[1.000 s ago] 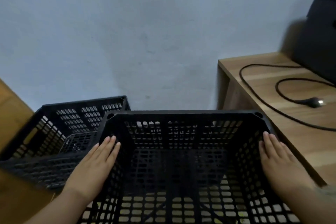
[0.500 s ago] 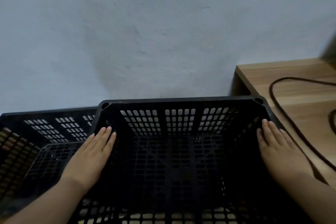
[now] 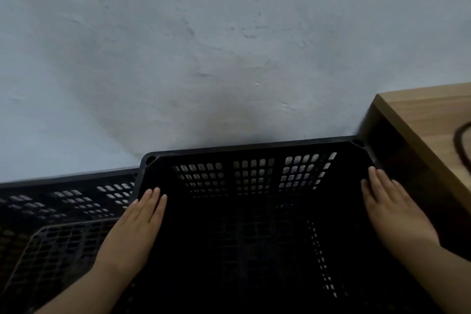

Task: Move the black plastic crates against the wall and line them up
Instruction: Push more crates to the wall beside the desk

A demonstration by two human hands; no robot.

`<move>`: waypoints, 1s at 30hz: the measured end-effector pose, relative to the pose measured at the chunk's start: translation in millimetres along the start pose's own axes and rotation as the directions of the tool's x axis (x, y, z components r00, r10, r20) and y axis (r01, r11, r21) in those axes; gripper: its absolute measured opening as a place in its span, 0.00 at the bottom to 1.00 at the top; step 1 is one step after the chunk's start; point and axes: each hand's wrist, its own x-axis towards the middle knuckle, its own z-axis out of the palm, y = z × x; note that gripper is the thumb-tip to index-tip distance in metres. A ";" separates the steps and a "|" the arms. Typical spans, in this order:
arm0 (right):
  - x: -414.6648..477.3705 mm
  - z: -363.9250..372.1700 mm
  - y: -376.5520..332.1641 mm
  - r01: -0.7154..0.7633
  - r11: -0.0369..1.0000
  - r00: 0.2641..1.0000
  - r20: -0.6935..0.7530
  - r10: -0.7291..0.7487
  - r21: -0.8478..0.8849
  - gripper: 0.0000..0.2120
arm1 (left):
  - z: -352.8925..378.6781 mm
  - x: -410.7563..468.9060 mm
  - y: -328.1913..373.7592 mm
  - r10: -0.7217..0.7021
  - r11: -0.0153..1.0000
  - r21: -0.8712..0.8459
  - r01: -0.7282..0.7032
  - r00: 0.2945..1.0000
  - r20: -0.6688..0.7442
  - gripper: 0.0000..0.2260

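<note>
A black plastic crate (image 3: 254,148) with perforated walls fills the middle, its far rim close to the pale wall (image 3: 229,46). My left hand (image 3: 135,232) lies flat along its left rim, fingers straight and pointing forward. My right hand (image 3: 392,209) presses the right rim the same way; both thumbs are hidden. A second black crate (image 3: 63,182) sits lower on the left, its far rim along the wall and touching the first crate's left side. The inside of the middle crate is dark.
A wooden table (image 3: 428,115) stands at the right, its corner next to the crate's far right corner. A dark cable (image 3: 460,145) lies on it at the frame edge.
The crate and both hands have moved forward toward the wall, so its far rim now lies near it. The view has closed in; the black object on the table is out of frame.
</note>
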 end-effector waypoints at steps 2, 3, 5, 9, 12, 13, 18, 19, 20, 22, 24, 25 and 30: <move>7.0 1.4 -3.0 -0.019 1.000 0.997 0.070 0.018 0.006 0.43 | 11.3 4.9 -2.7 0.023 1.000 -0.010 -0.023 1.000 -0.017 0.40; 10.9 1.0 -5.6 -0.012 1.000 0.999 0.048 0.012 -0.004 0.43 | 15.4 7.8 -3.5 0.024 0.999 -0.025 -0.024 0.999 -0.027 0.39; 15.0 4.5 -8.4 0.075 0.994 0.997 0.028 -0.073 -0.085 0.42 | 23.3 12.0 -4.2 0.006 0.998 -0.059 -0.006 1.000 -0.013 0.41; 24.6 22.8 -11.9 -0.028 0.999 0.993 0.115 0.024 0.036 0.39 | 42.6 11.7 -3.3 0.020 0.998 -0.053 -0.023 0.998 -0.059 0.33; 23.1 40.1 -22.1 -0.027 0.996 0.999 0.025 0.025 0.086 0.26 | 54.2 12.1 -2.1 0.010 0.998 -0.066 -0.011 1.000 -0.009 0.44; 20.3 47.2 -23.1 -0.028 0.992 1.000 0.013 0.026 0.121 0.27 | 55.2 12.2 -1.4 0.012 0.998 -0.067 -0.011 1.000 0.003 0.46; 15.2 53.3 -23.6 -0.042 0.992 0.999 0.015 0.041 0.119 0.27 | 55.0 14.5 3.8 -0.021 0.997 -0.073 0.022 1.000 0.015 0.47; 15.9 53.1 -22.5 -0.047 0.992 0.999 0.015 0.046 0.120 0.27 | 54.3 15.1 4.9 -0.028 0.997 -0.073 0.029 1.000 0.013 0.47; 16.5 51.6 -21.5 -0.050 0.991 0.998 0.039 0.045 0.126 0.27 | 54.0 15.2 6.0 -0.029 0.997 -0.073 0.029 1.000 0.006 0.45; 15.9 50.6 -19.4 -0.044 0.992 0.996 0.078 0.035 0.122 0.27 | 54.7 13.8 7.8 -0.024 0.998 -0.061 0.021 0.998 -0.051 0.39; 14.4 52.3 -17.6 -0.016 0.996 0.999 0.041 0.012 0.093 0.27 | 56.0 13.0 8.5 -0.020 0.999 -0.040 0.017 0.997 -0.074 0.34; 13.8 53.1 -17.2 -0.005 0.998 1.000 0.010 0.004 0.065 0.27 | 56.3 12.8 9.6 -0.019 1.000 -0.024 0.017 0.998 -0.068 0.32; 21.3 34.3 -25.5 0.024 0.990 0.990 0.140 -0.004 -0.140 0.28 | 46.8 11.4 14.9 -0.090 0.996 -0.004 0.090 0.995 0.036 0.38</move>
